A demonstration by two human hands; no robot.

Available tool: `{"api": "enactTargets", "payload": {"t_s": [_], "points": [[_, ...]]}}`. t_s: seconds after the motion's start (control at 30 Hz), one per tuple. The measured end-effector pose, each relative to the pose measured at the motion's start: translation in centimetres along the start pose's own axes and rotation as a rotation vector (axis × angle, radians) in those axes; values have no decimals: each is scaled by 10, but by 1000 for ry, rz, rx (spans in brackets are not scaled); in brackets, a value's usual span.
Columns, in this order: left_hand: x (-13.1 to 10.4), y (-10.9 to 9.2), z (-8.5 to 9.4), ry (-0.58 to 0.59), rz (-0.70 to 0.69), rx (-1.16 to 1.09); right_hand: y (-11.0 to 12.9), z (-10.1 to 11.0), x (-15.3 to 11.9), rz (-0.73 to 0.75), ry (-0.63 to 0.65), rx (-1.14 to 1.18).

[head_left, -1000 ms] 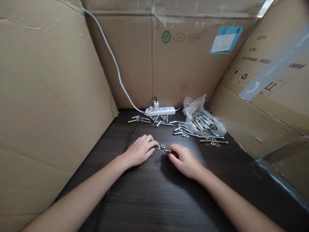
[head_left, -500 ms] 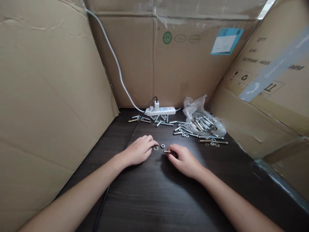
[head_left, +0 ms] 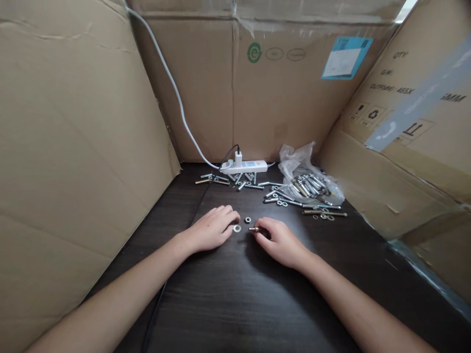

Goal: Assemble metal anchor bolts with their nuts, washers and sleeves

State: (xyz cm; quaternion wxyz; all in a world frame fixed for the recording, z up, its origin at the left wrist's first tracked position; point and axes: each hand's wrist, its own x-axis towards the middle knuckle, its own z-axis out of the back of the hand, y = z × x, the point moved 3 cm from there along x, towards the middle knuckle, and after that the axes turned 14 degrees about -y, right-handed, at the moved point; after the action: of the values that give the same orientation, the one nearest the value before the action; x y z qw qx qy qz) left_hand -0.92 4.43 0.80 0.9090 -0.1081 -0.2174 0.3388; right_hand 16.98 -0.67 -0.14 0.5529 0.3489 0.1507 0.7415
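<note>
A flat metal washer lies at the fingertips of my left hand, whose fingers are curled and closed at its left edge. My right hand is closed around a metal expansion bolt. Only the bolt's narrow end sticks out to the left; the rest is hidden by the fingers. Between the two hands, a little farther back, a hex nut rests on the dark table.
Several loose bolts and washers lie along the back, before a white power strip. To the right, a clear plastic bag holds more bolts. A black cable runs under my left arm. Cardboard walls enclose the table.
The washer has shifted slightly toward me at my left fingertips and shows more of its flat face. My right hand keeps its hold on the bolt. The view has tilted a little.
</note>
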Motion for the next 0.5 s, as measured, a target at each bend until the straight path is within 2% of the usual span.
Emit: {"api": "enactTargets", "payload": {"t_s": [0.27, 0.5], "points": [[0, -6, 2, 14, 3, -12, -1, -1, -1, 3, 8, -10], [0, -6, -2, -1, 36, -81, -1, -1, -1, -2, 16, -11]]}}
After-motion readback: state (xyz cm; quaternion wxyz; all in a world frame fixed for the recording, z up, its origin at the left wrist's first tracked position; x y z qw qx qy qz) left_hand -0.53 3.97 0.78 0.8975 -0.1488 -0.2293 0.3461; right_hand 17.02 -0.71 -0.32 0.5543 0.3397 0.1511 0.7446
